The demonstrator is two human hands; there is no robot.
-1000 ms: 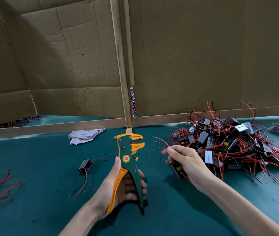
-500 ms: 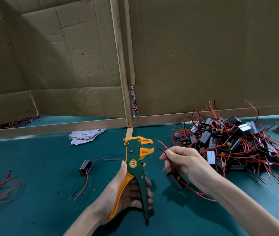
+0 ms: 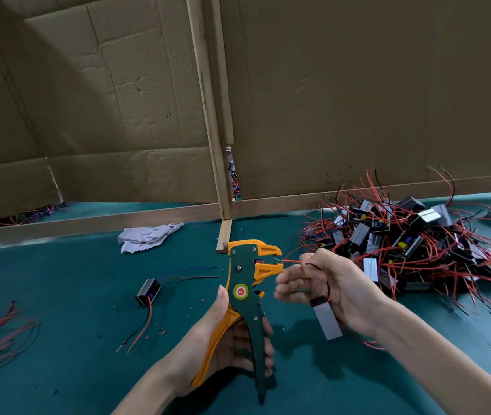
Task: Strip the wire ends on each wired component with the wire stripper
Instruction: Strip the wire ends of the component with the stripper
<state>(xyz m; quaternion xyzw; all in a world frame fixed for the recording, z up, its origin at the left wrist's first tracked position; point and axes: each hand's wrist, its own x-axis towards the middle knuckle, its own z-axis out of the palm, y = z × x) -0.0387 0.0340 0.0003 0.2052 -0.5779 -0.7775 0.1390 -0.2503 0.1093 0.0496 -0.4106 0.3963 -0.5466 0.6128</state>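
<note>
Red wire tip seemingly between wire stripper jaws, right hand pinching.

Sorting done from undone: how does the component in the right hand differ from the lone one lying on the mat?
The held component hangs in the right hand, its red wire fed into the wire stripper. The lone component lies flat on the mat, untouched, wires splayed. Both have red and black wires.

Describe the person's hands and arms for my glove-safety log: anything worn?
Nothing is worn. The left hand and right hand are bare: no gloves, rings, watch or wristbands show. Both forearms are uncovered to the picture's edge, with no sleeves in view. Fingernails look short and plain.
</note>
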